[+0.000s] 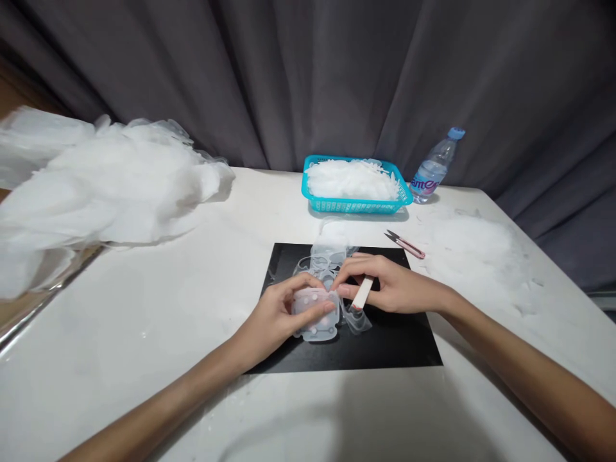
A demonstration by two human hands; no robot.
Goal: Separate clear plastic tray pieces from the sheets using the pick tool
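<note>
My left hand (293, 305) grips a translucent molded sheet piece (318, 332) by its left side, thumb across its face. The piece has small round spots and a notched outline. My right hand (373, 282) has its thumb and index finger pinched at the piece's upper right corner. Tucked in that same hand is a flat white-handled tool (363, 293) with a reddish end; its working tip cannot be made out. Thin clear scraps (359, 321) trail below and behind the fingers, lying on a black mat (399, 343).
Behind the mat stands a blue basket (359, 206) filled with white translucent pieces. A water bottle (433, 168) is beside it. Pink-handled thread snips (407, 245) lie right of center. A large pile of translucent sheets (110, 179) covers the left; more pieces (474, 256) spread at right.
</note>
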